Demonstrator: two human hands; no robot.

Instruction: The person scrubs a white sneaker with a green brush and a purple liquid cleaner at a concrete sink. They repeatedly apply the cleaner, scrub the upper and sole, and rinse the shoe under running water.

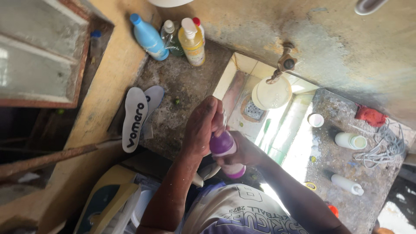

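Observation:
I hold a purple and white plastic bottle (226, 152) close to my chest. My right hand (245, 152) wraps around its body from below. My left hand (203, 125) is closed over the bottle's top, and its fingers hide the cap. Both hands hover above the near edge of a tiled sink basin (264, 125). A brass tap (285, 63) juts from the wall over the basin, with a white bowl (271, 92) right under it.
On the concrete counter to the left stand a blue bottle (148, 37), a clear bottle (171, 38) and a yellow bottle (193, 43); two shoe insoles (135, 119) lie nearby. The right counter holds white bottles (350, 140), a small cup (316, 120), a red cloth (370, 115) and coiled cord (383, 145).

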